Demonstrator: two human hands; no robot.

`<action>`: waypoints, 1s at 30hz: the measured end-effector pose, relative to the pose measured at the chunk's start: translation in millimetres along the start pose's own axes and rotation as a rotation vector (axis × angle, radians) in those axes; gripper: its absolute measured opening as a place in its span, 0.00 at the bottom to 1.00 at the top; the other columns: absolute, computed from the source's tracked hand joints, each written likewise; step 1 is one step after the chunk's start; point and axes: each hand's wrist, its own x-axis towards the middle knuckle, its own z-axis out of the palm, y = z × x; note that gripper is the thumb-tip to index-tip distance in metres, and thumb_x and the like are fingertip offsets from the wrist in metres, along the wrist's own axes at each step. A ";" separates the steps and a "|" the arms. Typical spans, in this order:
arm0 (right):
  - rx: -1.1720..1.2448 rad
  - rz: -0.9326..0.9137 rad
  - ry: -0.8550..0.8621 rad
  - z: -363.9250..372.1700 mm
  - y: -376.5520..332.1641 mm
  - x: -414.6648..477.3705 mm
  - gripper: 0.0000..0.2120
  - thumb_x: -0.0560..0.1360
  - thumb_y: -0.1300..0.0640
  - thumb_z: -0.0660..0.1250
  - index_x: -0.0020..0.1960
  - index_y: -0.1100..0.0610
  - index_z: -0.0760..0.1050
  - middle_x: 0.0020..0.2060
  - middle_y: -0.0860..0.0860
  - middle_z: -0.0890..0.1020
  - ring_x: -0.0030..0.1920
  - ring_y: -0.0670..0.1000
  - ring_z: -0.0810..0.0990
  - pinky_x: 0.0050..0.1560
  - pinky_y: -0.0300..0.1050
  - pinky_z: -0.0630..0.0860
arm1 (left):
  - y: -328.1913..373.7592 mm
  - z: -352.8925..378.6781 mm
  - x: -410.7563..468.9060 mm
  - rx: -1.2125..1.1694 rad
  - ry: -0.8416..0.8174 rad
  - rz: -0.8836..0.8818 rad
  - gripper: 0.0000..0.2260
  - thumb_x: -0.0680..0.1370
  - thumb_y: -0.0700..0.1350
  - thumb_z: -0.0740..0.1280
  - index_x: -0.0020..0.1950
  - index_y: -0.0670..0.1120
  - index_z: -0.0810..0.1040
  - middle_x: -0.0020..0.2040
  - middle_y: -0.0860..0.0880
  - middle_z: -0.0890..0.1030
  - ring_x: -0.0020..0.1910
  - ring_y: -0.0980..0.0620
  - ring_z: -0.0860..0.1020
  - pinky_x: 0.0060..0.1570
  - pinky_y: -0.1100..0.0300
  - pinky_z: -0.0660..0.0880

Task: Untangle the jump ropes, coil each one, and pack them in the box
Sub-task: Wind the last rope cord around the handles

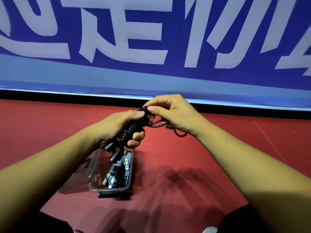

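Firmly, the left hand [116, 126] curls round the coiled black jump rope [131, 130]. The right hand [175, 113], just beside it, pinches the cord at the coil's top. Below the left hand lies the open clear box [94, 186], holding other ropes [125, 163].

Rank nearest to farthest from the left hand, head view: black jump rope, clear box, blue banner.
1. Black jump rope: gripped in the left hand.
2. Clear box: just below the hand, on the red floor.
3. Blue banner: behind, along the floor's far edge.
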 end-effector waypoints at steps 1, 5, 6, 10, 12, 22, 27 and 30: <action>-0.050 -0.017 -0.001 -0.7 -1.4 -0.2 0.08 0.80 0.60 0.64 0.53 0.58 0.82 0.36 0.52 0.82 0.25 0.50 0.65 0.24 0.38 0.63 | -1.5 0.0 -0.3 0.001 0.008 -0.004 0.14 0.73 0.55 0.65 0.52 0.47 0.73 0.28 0.46 0.68 0.22 0.51 0.68 0.24 0.63 0.67; -0.310 -0.115 0.020 1.2 -8.7 0.0 0.07 0.78 0.61 0.66 0.50 0.59 0.83 0.40 0.47 0.85 0.34 0.40 0.79 0.36 0.30 0.70 | -5.2 -3.8 -1.1 0.083 0.030 0.055 0.18 0.72 0.55 0.67 0.55 0.46 0.68 0.30 0.44 0.72 0.22 0.49 0.70 0.25 0.62 0.68; -0.342 -0.129 0.030 1.9 -9.5 0.4 0.06 0.78 0.61 0.66 0.49 0.58 0.83 0.39 0.47 0.85 0.37 0.41 0.81 0.38 0.30 0.72 | -5.2 -5.8 -1.4 0.116 0.029 0.090 0.21 0.72 0.56 0.69 0.57 0.45 0.68 0.32 0.43 0.74 0.23 0.48 0.71 0.25 0.61 0.69; -0.505 -0.153 0.087 3.3 -4.3 0.8 0.04 0.75 0.58 0.67 0.43 0.56 0.80 0.35 0.47 0.83 0.34 0.46 0.78 0.35 0.42 0.74 | -0.1 -12.0 -5.4 0.244 0.056 0.143 0.36 0.65 0.64 0.77 0.64 0.43 0.73 0.42 0.42 0.79 0.28 0.44 0.78 0.27 0.59 0.74; -0.523 -0.139 0.113 3.5 0.2 -0.5 0.04 0.74 0.57 0.68 0.41 0.56 0.78 0.34 0.48 0.82 0.32 0.45 0.74 0.33 0.39 0.70 | 5.5 -12.9 -8.9 0.316 0.064 0.109 0.29 0.66 0.66 0.76 0.57 0.47 0.79 0.43 0.41 0.81 0.33 0.41 0.81 0.31 0.58 0.76; -0.401 -0.144 0.271 9.6 -4.8 0.9 0.03 0.69 0.58 0.68 0.37 0.56 0.76 0.31 0.50 0.80 0.34 0.51 0.76 0.37 0.50 0.76 | 7.1 15.0 -2.9 0.523 0.372 0.216 0.24 0.81 0.62 0.56 0.52 0.40 0.73 0.30 0.43 0.75 0.22 0.47 0.71 0.21 0.66 0.64; -0.200 -0.104 0.399 16.6 -7.1 -1.1 0.02 0.69 0.63 0.69 0.37 0.60 0.77 0.28 0.50 0.77 0.25 0.43 0.70 0.30 0.37 0.68 | 4.8 18.8 -1.4 0.376 0.351 0.228 0.18 0.82 0.60 0.56 0.47 0.47 0.73 0.30 0.42 0.75 0.23 0.46 0.71 0.26 0.61 0.66; -0.115 -0.047 0.414 16.2 -8.8 -3.5 0.04 0.70 0.64 0.69 0.37 0.59 0.77 0.24 0.50 0.75 0.22 0.43 0.68 0.26 0.31 0.63 | 6.3 16.9 -3.4 0.346 0.285 0.237 0.22 0.79 0.62 0.58 0.53 0.42 0.72 0.31 0.42 0.76 0.23 0.46 0.71 0.28 0.60 0.67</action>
